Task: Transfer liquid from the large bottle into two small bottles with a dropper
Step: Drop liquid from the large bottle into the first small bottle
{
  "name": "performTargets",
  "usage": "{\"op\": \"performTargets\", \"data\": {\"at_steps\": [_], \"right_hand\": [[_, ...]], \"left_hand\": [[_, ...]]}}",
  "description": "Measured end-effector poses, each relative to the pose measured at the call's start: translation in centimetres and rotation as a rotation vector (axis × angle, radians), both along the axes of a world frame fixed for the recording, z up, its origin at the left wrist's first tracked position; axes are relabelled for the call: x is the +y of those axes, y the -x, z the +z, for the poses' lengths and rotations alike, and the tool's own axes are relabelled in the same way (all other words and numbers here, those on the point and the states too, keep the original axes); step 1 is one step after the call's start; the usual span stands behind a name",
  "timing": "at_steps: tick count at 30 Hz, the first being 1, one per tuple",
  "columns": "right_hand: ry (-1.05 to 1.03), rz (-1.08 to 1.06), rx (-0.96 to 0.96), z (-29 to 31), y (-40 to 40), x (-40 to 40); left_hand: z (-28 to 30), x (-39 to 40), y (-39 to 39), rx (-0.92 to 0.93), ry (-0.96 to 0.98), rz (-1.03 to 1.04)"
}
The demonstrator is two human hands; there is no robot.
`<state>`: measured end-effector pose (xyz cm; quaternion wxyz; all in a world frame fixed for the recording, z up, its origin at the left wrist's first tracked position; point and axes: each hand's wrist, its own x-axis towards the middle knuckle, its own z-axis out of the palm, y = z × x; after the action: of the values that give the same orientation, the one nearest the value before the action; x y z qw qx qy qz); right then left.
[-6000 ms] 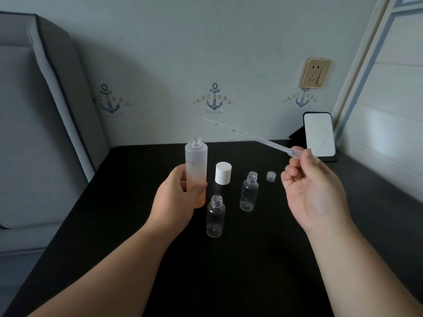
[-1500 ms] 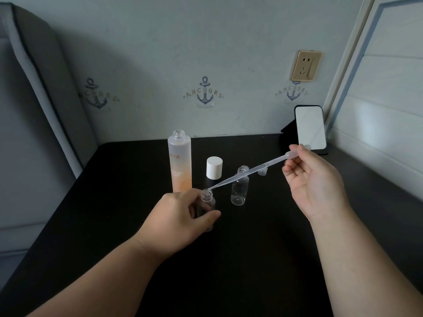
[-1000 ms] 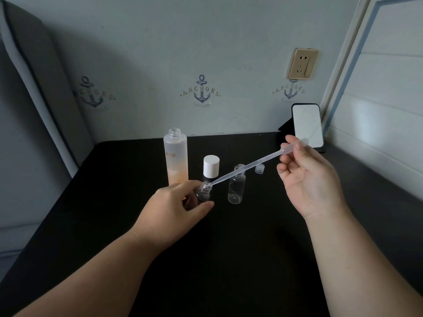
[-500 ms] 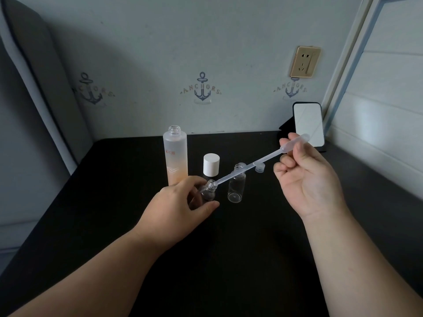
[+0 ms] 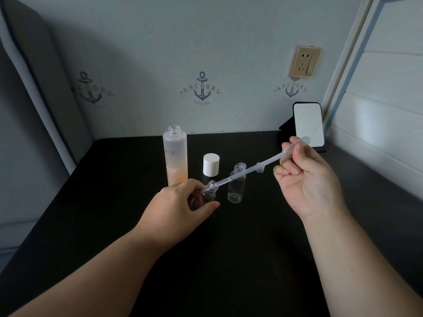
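Black table risk: left hand grips a tilted small bottle, right hand pinches the dropper, whose tip could slip from the neck and spill.

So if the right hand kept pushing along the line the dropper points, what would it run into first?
Probably the small clear plastic bottle gripped by the left hand: the long translucent dropper, pinched by the right hand, already has its tip in that bottle's neck. Past it lie the left fingers, though depth is unclear.

Left hand curled low, right hand raised, fingers pinched.
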<state>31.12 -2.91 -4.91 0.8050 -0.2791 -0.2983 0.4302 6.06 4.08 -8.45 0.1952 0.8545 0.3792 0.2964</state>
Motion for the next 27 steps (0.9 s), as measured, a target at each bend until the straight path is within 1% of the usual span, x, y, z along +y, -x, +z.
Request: {"op": "performTargets", "data": {"at_steps": [16,21,27], "right_hand": [[-0.009,0.013,0.044,-0.01,0.08,0.03],[-0.053,-0.008,0.003,0.0,0.08,0.22],[-0.074,-0.048,0.08,-0.08,-0.64,0.23]], "left_hand": [[-0.09,0.03,-0.08,0.004,-0.016,-0.002],[-0.02,-0.08,-0.13,-0.018,-0.015,-0.006],[-0.02,0.19,0.0,-0.066,0.063,-0.016]]}}
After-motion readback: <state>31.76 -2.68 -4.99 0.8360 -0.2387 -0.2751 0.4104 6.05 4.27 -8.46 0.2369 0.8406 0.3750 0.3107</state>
